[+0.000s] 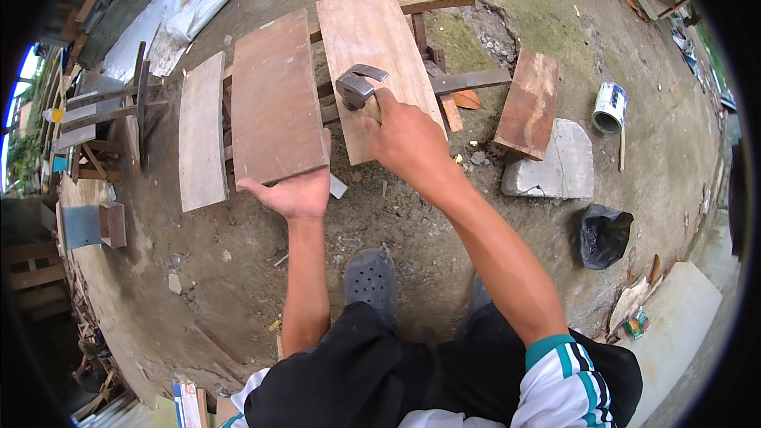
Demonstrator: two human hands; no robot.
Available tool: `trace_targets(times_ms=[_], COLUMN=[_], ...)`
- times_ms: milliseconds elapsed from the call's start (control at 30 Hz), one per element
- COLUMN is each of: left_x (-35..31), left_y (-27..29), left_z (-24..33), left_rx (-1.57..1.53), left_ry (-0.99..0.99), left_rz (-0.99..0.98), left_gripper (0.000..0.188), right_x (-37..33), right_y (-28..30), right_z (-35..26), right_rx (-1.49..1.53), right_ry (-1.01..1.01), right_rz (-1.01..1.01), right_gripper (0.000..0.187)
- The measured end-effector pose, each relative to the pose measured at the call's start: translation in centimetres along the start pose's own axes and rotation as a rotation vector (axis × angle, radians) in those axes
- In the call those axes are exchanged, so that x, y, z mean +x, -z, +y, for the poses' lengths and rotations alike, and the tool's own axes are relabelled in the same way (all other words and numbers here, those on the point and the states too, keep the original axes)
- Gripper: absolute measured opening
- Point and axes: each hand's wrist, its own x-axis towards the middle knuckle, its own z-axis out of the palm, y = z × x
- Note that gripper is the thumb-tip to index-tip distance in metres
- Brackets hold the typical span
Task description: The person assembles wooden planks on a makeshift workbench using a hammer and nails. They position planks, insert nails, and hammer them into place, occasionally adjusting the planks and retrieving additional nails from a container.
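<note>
My right hand [406, 139] is closed round the handle of a claw hammer [357, 85], close below its metal head. The hammer is over a light wooden board [380, 47]; I cannot tell whether they touch. My left hand [295, 189] holds the near end of a brown wooden board [276, 95] from below. Its thumb reaches out to the left, and a fingertip shows at the board's right edge; the other fingers are hidden beneath. Left of it lies a narrower greyish board [204, 135]. All three boards lie across long wooden strips [468, 80].
To the right, a reddish-brown board [529, 103] leans on a concrete block [559, 162]. Beyond are a paint can [610, 108] on its side and a black plastic bag [605, 236]. A white sheet [190, 8] and scrap wood [103, 107] lie at the left.
</note>
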Motion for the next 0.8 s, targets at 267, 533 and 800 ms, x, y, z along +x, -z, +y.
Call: trace_targets(times_ms=[267, 533, 800], left_x=[-0.2, 0.3, 0.9], left_y=[-0.9, -1.2, -0.1], left_z=[0.7, 1.6, 1.1], left_rx=[0.089, 0.190, 0.262], left_ry=[0.013, 0.035, 0.040], left_rz=[-0.033, 0.199, 0.402], left_gripper=[0.103, 0.070, 0.056], right_x=[-0.1, -0.2, -0.1], right_y=[0.1, 0.2, 0.1], right_z=[0.1, 0.3, 0.7], right_rx=[0.026, 0.053, 0.066], right_ry=[0.000, 0.011, 0.008], right_rz=[-0.009, 0.005, 0.009], right_gripper=[0.033, 0.032, 0.034])
